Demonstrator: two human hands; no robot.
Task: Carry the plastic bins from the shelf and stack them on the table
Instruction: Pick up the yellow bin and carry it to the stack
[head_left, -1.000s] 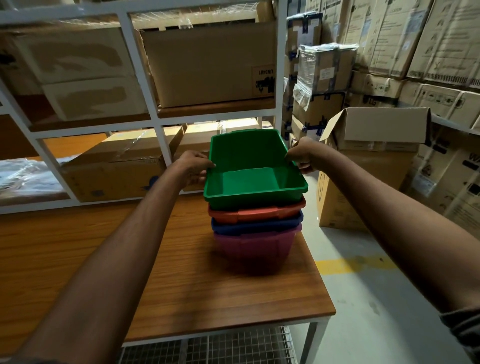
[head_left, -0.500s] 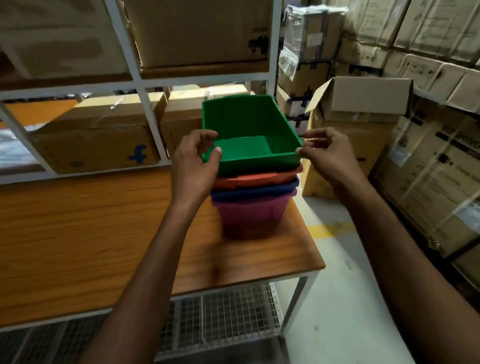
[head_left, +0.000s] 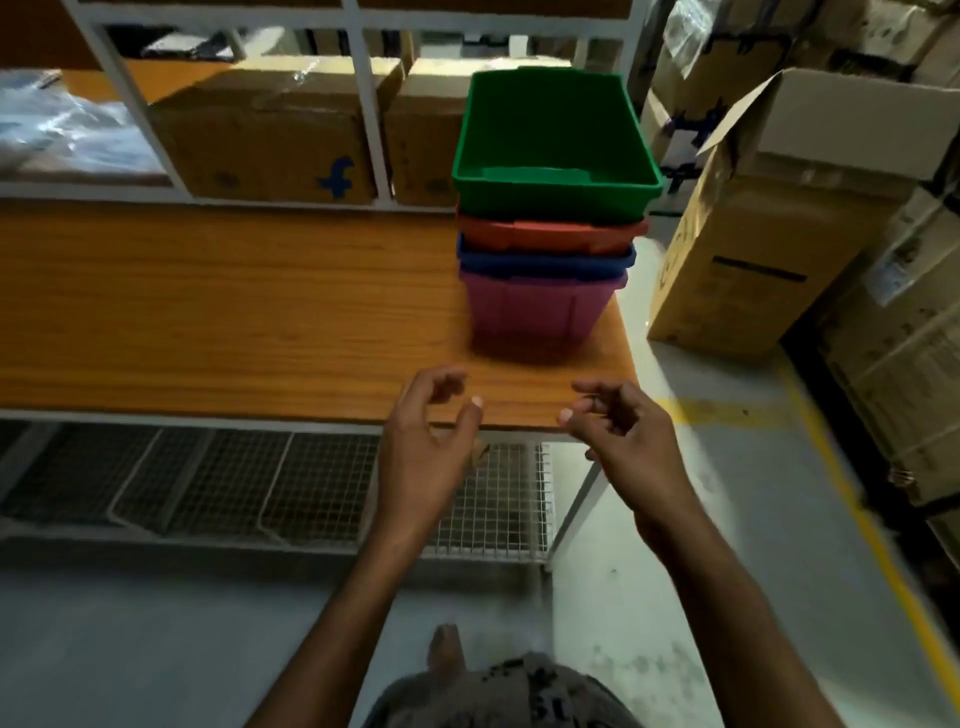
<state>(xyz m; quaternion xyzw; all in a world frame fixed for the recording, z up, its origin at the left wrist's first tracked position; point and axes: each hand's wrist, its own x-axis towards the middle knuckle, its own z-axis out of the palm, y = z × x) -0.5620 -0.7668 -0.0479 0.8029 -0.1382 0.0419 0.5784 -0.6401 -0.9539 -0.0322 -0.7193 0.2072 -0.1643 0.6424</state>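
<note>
Green plastic tops the stack: the green bin (head_left: 556, 150) sits nested in an orange bin (head_left: 550, 236), which sits in a blue bin (head_left: 540, 262), which sits in a pink bin (head_left: 535, 317). All 4 stand on the wooden table (head_left: 234, 312) close to its right end, and the stack looks fairly square, with the green bin seated level.

Judging by this, the placing step is done for these 4, and the hands are free for the next trip. Both hold nothing: the left hand (head_left: 431, 447) and the right hand (head_left: 623, 441) hover side by side at the table's near edge, fingers loosely curled, thumbs apart from the fingers. The stack lies beyond them, further across the tabletop and well apart from both.

The next move calls for a turn to the shelf (head_left: 363, 104) for another bin. That part of it behind the table shows only cardboard boxes (head_left: 270, 135), so I cannot tell whether any bins remain.
</note>
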